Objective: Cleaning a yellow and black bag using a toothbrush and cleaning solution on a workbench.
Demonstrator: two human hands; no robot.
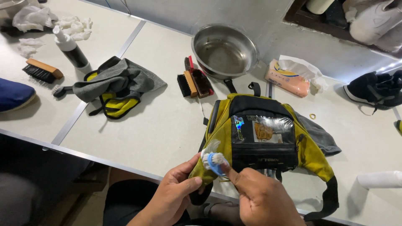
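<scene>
A yellow and black bag (268,138) lies at the near edge of the white worktop (159,121), its clear front pocket holding an orange-printed card. The left hand (173,196) pinches the bag's lower left corner, fingers pressed together on the yellow fabric. The right hand (261,201) grips a small blue brush (213,161) with white bristles, thumb and forefinger closed on its handle, the bristles touching the bag's corner just beside the left hand's fingertips.

Behind the bag stands a steel bowl (225,51); whether it holds water I cannot tell. Just left of it lie two wooden brushes (194,81). To the bowl's right sits a soft tissue pack (289,77) with a tissue sticking out of its top. Farther left, a grey cloth (121,79) is draped over a second yellow and black item, with a white-capped bottle (71,48) and another brush (42,70) nearby.
</scene>
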